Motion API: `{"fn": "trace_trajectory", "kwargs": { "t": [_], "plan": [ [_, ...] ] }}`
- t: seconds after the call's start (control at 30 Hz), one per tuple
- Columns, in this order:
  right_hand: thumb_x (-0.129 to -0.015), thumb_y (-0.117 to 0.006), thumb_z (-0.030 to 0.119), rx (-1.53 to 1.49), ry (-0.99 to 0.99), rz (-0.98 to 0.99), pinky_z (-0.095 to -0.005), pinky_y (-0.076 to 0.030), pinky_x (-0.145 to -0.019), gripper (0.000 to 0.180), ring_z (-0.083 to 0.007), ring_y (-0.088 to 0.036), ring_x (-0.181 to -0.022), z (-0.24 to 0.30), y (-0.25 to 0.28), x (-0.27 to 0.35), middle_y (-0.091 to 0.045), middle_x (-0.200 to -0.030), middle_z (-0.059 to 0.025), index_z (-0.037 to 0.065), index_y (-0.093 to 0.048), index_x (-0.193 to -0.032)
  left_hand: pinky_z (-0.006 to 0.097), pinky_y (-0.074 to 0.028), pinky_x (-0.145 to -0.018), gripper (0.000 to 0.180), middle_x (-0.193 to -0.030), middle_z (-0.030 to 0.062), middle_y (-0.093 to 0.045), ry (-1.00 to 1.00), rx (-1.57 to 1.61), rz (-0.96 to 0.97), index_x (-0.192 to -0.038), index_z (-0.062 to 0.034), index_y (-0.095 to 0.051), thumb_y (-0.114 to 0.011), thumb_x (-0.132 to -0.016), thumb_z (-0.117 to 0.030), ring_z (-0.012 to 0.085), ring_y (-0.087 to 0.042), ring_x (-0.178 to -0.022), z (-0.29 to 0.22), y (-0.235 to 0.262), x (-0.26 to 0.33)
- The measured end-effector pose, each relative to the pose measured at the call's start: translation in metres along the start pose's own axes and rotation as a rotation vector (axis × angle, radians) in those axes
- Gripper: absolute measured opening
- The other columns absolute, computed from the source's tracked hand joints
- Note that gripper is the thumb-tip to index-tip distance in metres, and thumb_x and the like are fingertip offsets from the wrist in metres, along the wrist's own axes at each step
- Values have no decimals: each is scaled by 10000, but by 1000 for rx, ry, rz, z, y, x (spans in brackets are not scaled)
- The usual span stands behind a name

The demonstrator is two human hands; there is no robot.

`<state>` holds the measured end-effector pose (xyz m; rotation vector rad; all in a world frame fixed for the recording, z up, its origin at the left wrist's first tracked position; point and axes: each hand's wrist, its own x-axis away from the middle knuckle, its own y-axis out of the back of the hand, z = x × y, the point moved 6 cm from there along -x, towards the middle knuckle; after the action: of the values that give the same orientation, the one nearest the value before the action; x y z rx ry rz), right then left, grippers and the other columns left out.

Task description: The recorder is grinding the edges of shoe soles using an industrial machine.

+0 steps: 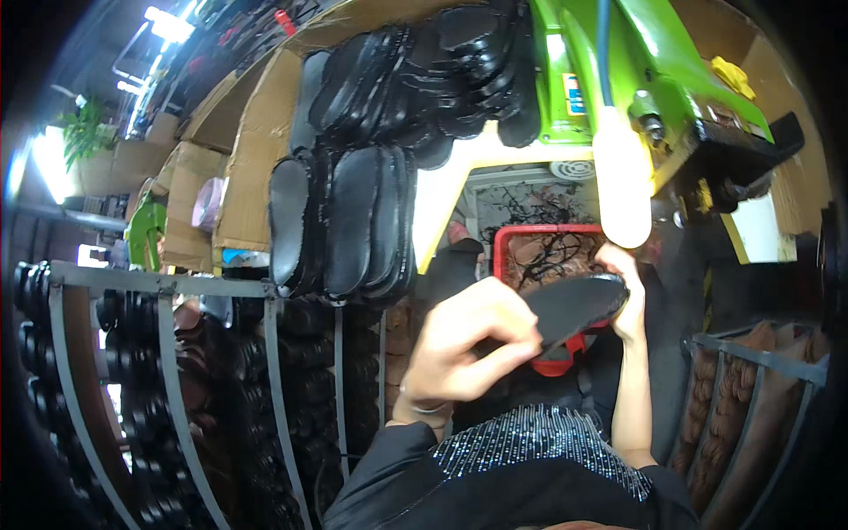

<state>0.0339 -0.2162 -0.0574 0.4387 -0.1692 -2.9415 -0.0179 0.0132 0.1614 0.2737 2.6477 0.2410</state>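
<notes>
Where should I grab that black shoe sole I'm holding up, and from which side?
Probably by its two narrow ends, as now: the left hand pinches the near end of the black sole and the right hand holds the far tip. It is long, flat and thin, lying nearly level above the red basket, so coming in from each end with thumb over and fingers under should keep it steady.

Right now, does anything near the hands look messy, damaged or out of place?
Mostly orderly. The left hand and right hand hold a black shoe sole flat between them. The one untidy spot is the red crate behind it: thin black trimmings lie tangled inside and beyond it. The stacked soles look neatly packed.
</notes>
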Motion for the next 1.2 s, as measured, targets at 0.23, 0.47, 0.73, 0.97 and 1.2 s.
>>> {"fn": "trace_trajectory", "kwargs": {
  "t": [0.23, 0.47, 0.73, 0.97, 1.2],
  "plan": [
    [-625, -773, -8, -295, -668, -119, -280, -505, -717, 320, -128, -616, -759, -57, 16, 112, -674, -861, -57, -23, -650, -920, 329, -451, -908, 560, -1182, 143, -507, 228, 190, -398, -1303, 33, -358, -627, -812, 9, 215, -565, -1014, 122, -93, 25],
    [-643, -806, 28, -714, -634, -256, -305, -471, -856, 444, -164, -605, -914, -37, 3, 138, -650, -1021, -65, -4, -628, -1048, 299, -481, -758, 307, -929, 205, -622, 474, -168, -165, -983, 85, -569, -587, -881, -204, 248, -620, -849, 127, -136, -15],
    [-600, -666, -71, -743, -630, -461, -336, -467, -869, 514, -223, -596, -951, -20, 38, 152, -620, -1035, -110, -63, -542, -1099, 285, -472, -712, 209, -853, 84, -646, 451, -20, -150, -1015, -3, -611, -625, -842, -119, 162, -594, -744, 156, -130, -11],
    [-612, -591, -76, -543, -424, -882, -330, -434, -930, 620, -249, -550, -1060, 7, 121, 140, -538, -1146, -156, -67, -411, -1205, 284, -453, -768, 301, -907, 86, -628, 624, 172, -220, -1060, 18, -599, -658, -826, -163, 148, -561, -808, 174, -139, 15],
    [-752, -627, -23, -142, -255, -1033, -263, -383, -946, 615, -149, -486, -1117, 50, 191, 67, -451, -1305, -143, -107, -374, -1306, 281, -450, -755, 320, -847, 61, -601, 263, -28, -329, -989, 4, -595, -702, -788, -221, 151, -552, -788, 145, -120, -19]
  ]
}}
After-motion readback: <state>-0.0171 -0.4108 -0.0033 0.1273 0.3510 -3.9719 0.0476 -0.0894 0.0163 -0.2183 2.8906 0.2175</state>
